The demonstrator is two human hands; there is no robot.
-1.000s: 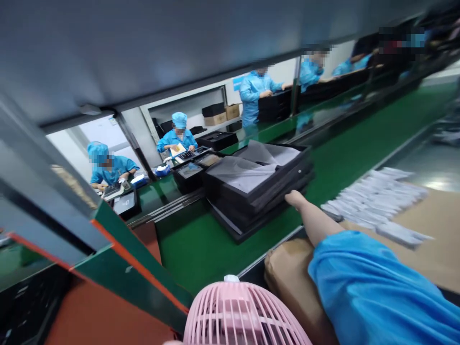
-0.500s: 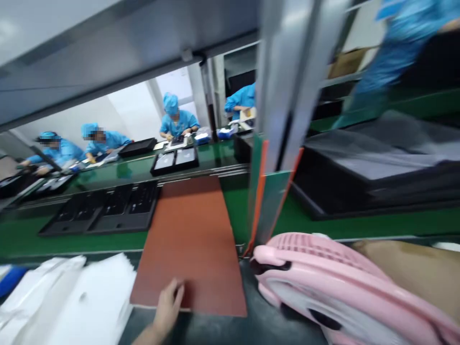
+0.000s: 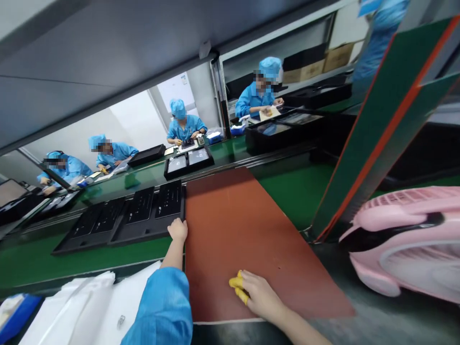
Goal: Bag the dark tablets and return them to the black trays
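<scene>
The left hand [image 3: 178,229] reaches forward in a blue sleeve and closes on the near right corner of a black tray [image 3: 149,215], its fingers curled over the tray's edge just where the tray meets the left side of a red-brown mat [image 3: 237,225]. The right hand [image 3: 259,297] lies on the near part of that mat, loosely closed, with yellow finger cots [image 3: 237,286] on the fingertips pressed to the mat's surface. The black tray stretches away to the left of the left hand along the green conveyor belt [image 3: 291,189]. Near the left arm, on the tabletop, lies a pile of white bags [image 3: 82,306]. Well to the right of the right hand stands a pink fan [image 3: 406,239], and beyond it a slanted green board with an orange edge [image 3: 381,120]. Across the belt, other people in blue coats and caps work at more black trays.
</scene>
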